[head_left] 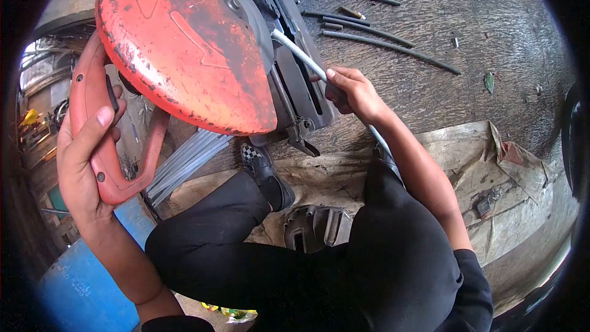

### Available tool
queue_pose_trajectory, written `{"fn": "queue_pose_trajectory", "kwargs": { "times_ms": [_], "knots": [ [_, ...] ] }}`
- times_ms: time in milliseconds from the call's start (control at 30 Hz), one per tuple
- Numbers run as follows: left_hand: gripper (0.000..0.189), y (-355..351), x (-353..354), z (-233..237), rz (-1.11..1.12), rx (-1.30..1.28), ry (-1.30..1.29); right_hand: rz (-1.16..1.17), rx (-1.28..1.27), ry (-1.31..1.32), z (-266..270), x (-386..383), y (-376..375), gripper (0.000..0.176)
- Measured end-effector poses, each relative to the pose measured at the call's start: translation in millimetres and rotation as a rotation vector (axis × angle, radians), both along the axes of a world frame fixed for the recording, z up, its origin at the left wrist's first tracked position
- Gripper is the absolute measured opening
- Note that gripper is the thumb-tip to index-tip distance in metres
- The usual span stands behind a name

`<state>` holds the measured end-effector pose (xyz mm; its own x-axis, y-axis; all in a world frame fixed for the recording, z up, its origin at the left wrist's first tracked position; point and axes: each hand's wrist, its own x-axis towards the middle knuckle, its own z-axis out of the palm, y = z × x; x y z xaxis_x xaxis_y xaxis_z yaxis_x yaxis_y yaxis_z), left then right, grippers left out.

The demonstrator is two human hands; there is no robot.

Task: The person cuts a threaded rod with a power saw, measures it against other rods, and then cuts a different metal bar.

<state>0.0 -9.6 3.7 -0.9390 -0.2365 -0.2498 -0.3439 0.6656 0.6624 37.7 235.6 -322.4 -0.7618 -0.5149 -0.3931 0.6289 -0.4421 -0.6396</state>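
Note:
My left hand (86, 147) is wrapped round the orange-red handle (103, 132) of a chop saw, its thumb lying over the grip near a black trigger. The saw's scuffed red blade guard (184, 43) fills the upper left and hides most of the blade. To the right of the guard, my right hand (353, 93) is closed round a thin grey rod (301, 55). The rod's pale, ribbed-looking upper end lies beside the blade opening, over the saw's dark base (298, 80). Its lower part runs back under my forearm toward my leg.
Several dark cut lengths of rod (393, 49) lie on the rough floor. A bundle of long grey rods (190, 163) rests left of my shoe. A dirty cloth sheet (455, 147) spreads under my legs, with a metal part (316, 229) between them. A blue surface (92, 276) is lower left.

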Motion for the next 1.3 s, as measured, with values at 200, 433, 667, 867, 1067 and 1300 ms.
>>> {"fn": "queue_pose_trajectory", "kwargs": {
  "times_ms": [200, 433, 667, 867, 1067, 1300],
  "knots": [
    [0.059, 7.8, 1.2, -1.3, -0.014, 0.037, 0.045, 0.141, -0.177, -0.183, 6.6, 0.5, -2.4, 0.035],
    [0.061, 8.4, 0.5, -1.5, -0.026, 0.043, 0.048, 0.163, -0.164, -0.180, 6.9, 5.4, -16.0, 0.037],
    [0.058, 2.9, -0.1, -1.6, -0.035, 0.068, 0.040, 0.080, 0.286, 0.197, 0.3, 2.8, -12.5, 0.031],
    [0.058, 4.3, 0.2, -1.6, -0.033, 0.044, 0.043, -0.100, 0.860, 0.590, 33.3, -3.1, 13.1, 0.022],
    [0.059, 9.4, 1.0, -3.3, -0.019, 0.065, 0.059, -0.159, 0.847, 0.794, 36.3, -15.2, 38.5, 0.025],
    [0.061, 7.6, -0.8, 0.3, -0.085, 0.022, 0.021, -0.084, 0.735, 0.642, 35.9, -18.6, 56.6, 0.035]
  ]
}}
